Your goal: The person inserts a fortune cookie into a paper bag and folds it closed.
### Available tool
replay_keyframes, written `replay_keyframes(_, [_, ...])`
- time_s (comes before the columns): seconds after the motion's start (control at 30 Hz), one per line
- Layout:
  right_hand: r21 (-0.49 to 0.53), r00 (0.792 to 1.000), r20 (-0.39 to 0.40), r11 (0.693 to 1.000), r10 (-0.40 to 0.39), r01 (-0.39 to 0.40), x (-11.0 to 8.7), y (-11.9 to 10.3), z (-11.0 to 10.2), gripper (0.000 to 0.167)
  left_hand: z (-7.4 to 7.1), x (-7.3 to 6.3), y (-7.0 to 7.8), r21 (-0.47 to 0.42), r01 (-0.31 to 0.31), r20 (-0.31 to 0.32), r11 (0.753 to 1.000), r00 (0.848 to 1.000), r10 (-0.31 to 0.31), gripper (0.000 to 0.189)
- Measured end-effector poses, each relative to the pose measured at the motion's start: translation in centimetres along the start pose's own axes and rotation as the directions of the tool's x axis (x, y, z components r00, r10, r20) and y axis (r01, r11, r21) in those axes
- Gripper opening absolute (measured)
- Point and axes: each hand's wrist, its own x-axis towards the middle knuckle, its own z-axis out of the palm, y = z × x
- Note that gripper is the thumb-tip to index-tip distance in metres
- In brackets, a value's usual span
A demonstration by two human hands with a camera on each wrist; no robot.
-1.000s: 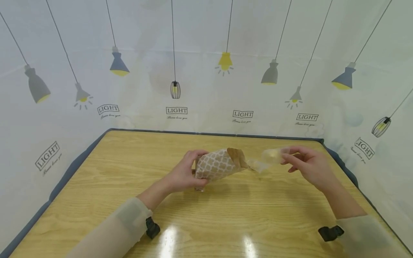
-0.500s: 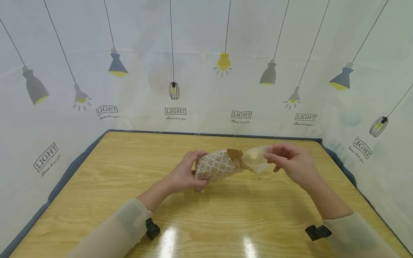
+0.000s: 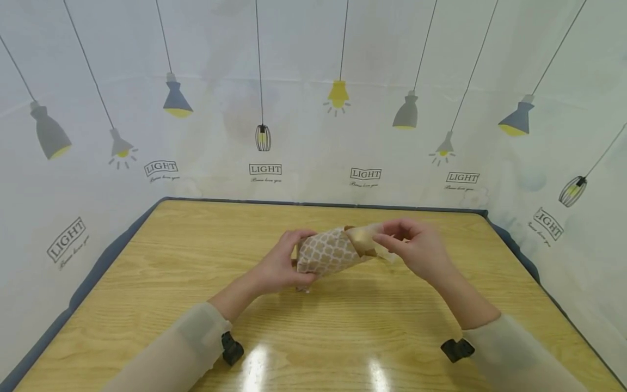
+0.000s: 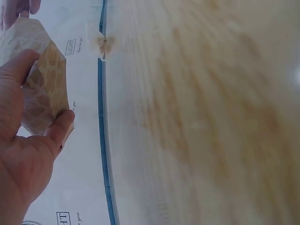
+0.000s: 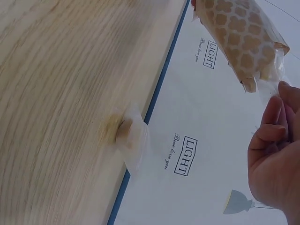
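Observation:
My left hand [image 3: 281, 268] grips the closed end of a brown paper bag [image 3: 325, 253] with a white lattice pattern. The bag lies slanted over the table, its folded-back mouth facing right. Between finger and thumb, my right hand [image 3: 425, 255] pinches a translucent plastic wrapper [image 3: 363, 238] with something pale yellow showing through. The wrapper overlaps the bag's mouth, and a loose corner hangs beneath my fingertips. In the left wrist view, thumb and fingers curl around the bag [image 4: 49, 89]. The right wrist view shows clear film [image 5: 269, 84] between my fingertips and the bag's mouth.
A wood-grain table [image 3: 313, 332] with a dark blue edge extends beneath both hands. Behind it hangs a pale sheet [image 3: 210, 141] printed with lamps. A pale translucent shape [image 5: 133, 140] overlaps the table's far edge in the right wrist view.
My right hand has moved left, bringing the wrapper from well right of the bag up to its mouth, which it now partly covers. The left hand and bag have stayed nearly still.

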Motion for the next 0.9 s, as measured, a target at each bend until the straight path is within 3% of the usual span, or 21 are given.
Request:
replay_keyframes(0.37, [0.017, 0.997, 0.027, 0.998, 0.067, -0.068, 0.3, -0.7, 1.8, 0.021, 0.0, 0.1, -0.4, -0.007, 0.007, -0.009, 1.0, 1.0, -0.007, 0.091])
replay_keyframes(0.53, [0.087, 0.994, 0.074, 0.993, 0.077, -0.083, 0.4, -0.7, 2.1, 0.023, 0.0, 0.1, -0.6, -0.009, 0.008, -0.011, 1.0, 1.0, -0.008, 0.091])
replay_keyframes(0.77, [0.144, 0.979, 0.099, 0.971, 0.178, -0.192, 0.3, 0.5, 0.7, 0.037, -0.1, 0.0, -0.5, -0.007, 0.026, -0.019, 1.0, 0.999, -0.026, 0.092])
replay_keyframes(0.9, [0.162, 0.974, 0.107, 0.963, 0.198, -0.213, 0.4, 1.8, -0.5, 0.043, -0.3, -0.1, -0.3, -0.004, 0.035, -0.022, 0.999, 0.999, -0.035, 0.093])
